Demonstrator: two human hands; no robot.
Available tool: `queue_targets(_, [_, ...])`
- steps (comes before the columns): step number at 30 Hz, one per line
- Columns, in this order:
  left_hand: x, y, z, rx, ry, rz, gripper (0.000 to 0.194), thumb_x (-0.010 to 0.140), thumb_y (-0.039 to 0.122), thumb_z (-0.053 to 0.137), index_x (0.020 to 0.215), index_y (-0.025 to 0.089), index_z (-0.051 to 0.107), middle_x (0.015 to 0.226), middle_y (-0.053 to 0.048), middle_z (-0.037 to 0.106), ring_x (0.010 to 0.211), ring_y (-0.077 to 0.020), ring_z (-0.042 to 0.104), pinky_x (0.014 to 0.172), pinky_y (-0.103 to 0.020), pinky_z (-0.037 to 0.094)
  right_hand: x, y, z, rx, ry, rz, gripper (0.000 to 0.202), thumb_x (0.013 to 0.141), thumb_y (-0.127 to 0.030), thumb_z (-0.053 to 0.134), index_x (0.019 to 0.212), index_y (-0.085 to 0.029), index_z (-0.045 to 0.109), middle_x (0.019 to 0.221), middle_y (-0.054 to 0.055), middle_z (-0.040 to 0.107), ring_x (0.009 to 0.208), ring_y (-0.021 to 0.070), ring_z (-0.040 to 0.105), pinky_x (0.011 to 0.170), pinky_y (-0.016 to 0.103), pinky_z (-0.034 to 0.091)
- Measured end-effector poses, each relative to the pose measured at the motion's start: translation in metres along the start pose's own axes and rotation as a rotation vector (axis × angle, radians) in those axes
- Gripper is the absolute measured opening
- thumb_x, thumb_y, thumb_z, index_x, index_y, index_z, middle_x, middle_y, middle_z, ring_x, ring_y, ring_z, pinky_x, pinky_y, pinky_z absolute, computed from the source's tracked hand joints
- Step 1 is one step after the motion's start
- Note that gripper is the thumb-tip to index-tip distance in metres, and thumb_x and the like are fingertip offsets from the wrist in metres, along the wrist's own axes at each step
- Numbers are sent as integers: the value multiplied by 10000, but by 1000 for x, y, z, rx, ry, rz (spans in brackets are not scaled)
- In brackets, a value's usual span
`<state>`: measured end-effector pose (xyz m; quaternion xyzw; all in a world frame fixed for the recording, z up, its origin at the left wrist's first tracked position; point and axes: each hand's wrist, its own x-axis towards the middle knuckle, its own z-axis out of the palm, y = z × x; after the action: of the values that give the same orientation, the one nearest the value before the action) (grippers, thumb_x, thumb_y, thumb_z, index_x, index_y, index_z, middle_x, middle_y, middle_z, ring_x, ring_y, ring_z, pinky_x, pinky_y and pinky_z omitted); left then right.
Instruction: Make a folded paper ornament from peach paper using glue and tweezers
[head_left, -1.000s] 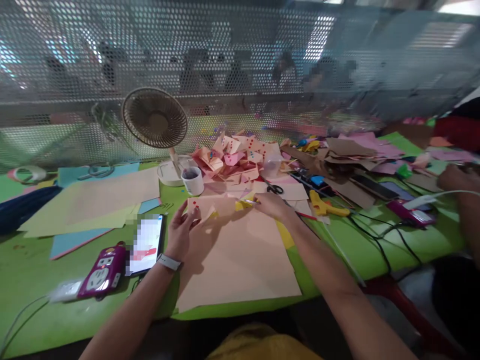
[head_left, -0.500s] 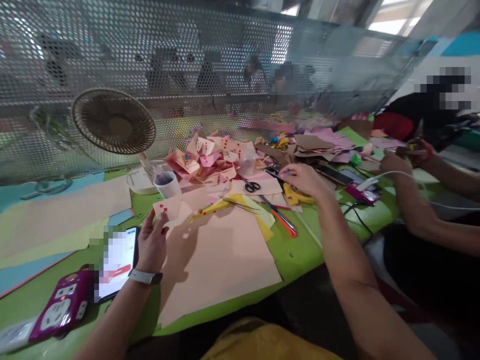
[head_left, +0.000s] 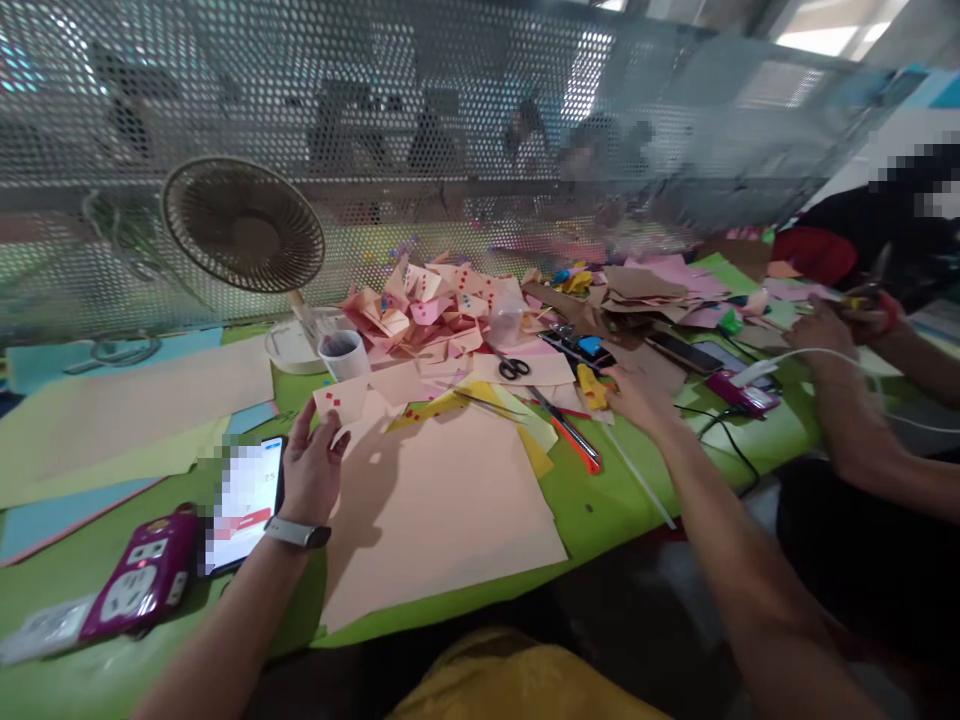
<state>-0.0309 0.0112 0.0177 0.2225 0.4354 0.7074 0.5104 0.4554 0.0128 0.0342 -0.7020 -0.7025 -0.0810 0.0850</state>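
Note:
My left hand point(head_left: 315, 470) pinches a small folded piece of peach paper point(head_left: 352, 398) with red square marks, held up above a large peach sheet point(head_left: 442, 510). At the right, my right hand point(head_left: 639, 398) is closed around the handle end of a yellow glue gun point(head_left: 591, 388) lying on the table; the hand hides part of it. A white stick point(head_left: 641, 478) slants across the green cover below that hand. Just behind the gun, a blue piece point(head_left: 591, 345) lies on a black holder. An orange utility knife point(head_left: 574, 440), black scissors point(head_left: 514, 368) and tweezers point(head_left: 491, 403) lie between my hands.
A fan point(head_left: 251, 235) and a white cup point(head_left: 343, 355) stand at the back left, beside a heap of folded papers point(head_left: 431, 305). A phone point(head_left: 244, 510) and purple power strip point(head_left: 142, 575) lie at left. A co-worker's hands point(head_left: 832, 325) work at far right.
My right hand has come down from the blue piece by the black holder to the yellow glue gun. My left hand still holds the marked paper. The view has shifted slightly.

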Motion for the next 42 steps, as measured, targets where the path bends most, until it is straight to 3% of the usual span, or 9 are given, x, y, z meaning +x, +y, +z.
queue_targets(6, [2, -1, -1, -17, -18, 7, 472, 653, 180, 813, 1089, 296, 672, 855, 37, 684, 727, -75, 633, 696, -201, 496, -1, -44, -9, 187, -78, -58, 233, 898, -283, 503, 1026, -206, 682, 1038, 54, 714, 881, 185, 660, 747, 261, 447])
queue_targets(14, [1, 5, 0, -53, -37, 15, 488, 649, 153, 811, 1100, 279, 672, 808, 39, 690, 718, -74, 655, 741, -209, 533, 53, -107, -15, 160, -139, -64, 249, 917, -276, 480, 972, -177, 702, 1001, 77, 732, 904, 186, 648, 714, 238, 400])
queue_targets(18, [1, 8, 1, -39, -38, 48, 479, 681, 162, 797, 1121, 298, 666, 887, 23, 717, 780, -88, 668, 823, -242, 538, 54, -111, -16, 136, -157, -49, 251, 916, -296, 480, 914, -177, 701, 950, 91, 735, 877, 196, 645, 664, 244, 372])
queue_targets(24, [2, 5, 2, -32, -57, 38, 460, 690, 183, 799, 1107, 325, 669, 993, 23, 721, 842, -100, 669, 835, -266, 535, 17, -86, -24, 123, -235, -21, 234, 899, -339, 519, 872, -196, 701, 891, 65, 735, 812, 189, 646, 613, 243, 350])
queue_targets(27, [3, 4, 2, -29, -41, 29, 468, 684, 188, 803, 1108, 336, 672, 987, 25, 723, 822, -97, 673, 803, -251, 535, 4, -85, -29, 164, -244, -49, 223, 907, -320, 511, 901, -202, 700, 922, 57, 729, 826, 183, 644, 637, 241, 361])
queue_targets(32, [3, 3, 1, -15, -27, 28, 540, 669, 218, 821, 1168, 336, 653, 963, 15, 724, 781, -103, 686, 718, -217, 525, 11, -124, -24, 260, -253, -181, 212, 912, -343, 513, 926, -222, 686, 963, 42, 710, 851, 180, 636, 680, 247, 378])
queue_targets(37, [1, 0, -2, -16, -60, 32, 605, 657, 229, 830, 1216, 322, 619, 863, 39, 709, 741, -96, 684, 809, -275, 534, 34, -175, -6, 141, -302, -268, 235, 864, -338, 573, 1041, -202, 647, 1116, 98, 668, 970, 223, 623, 698, 256, 389])
queue_targets(42, [-3, -3, -3, -53, -101, 13, 602, 665, 222, 823, 1223, 301, 612, 825, 48, 689, 736, -86, 678, 869, -303, 526, 45, -182, 5, 120, -323, -303, 142, 838, -222, 554, 928, -200, 661, 986, 81, 703, 872, 207, 637, 634, 256, 361])
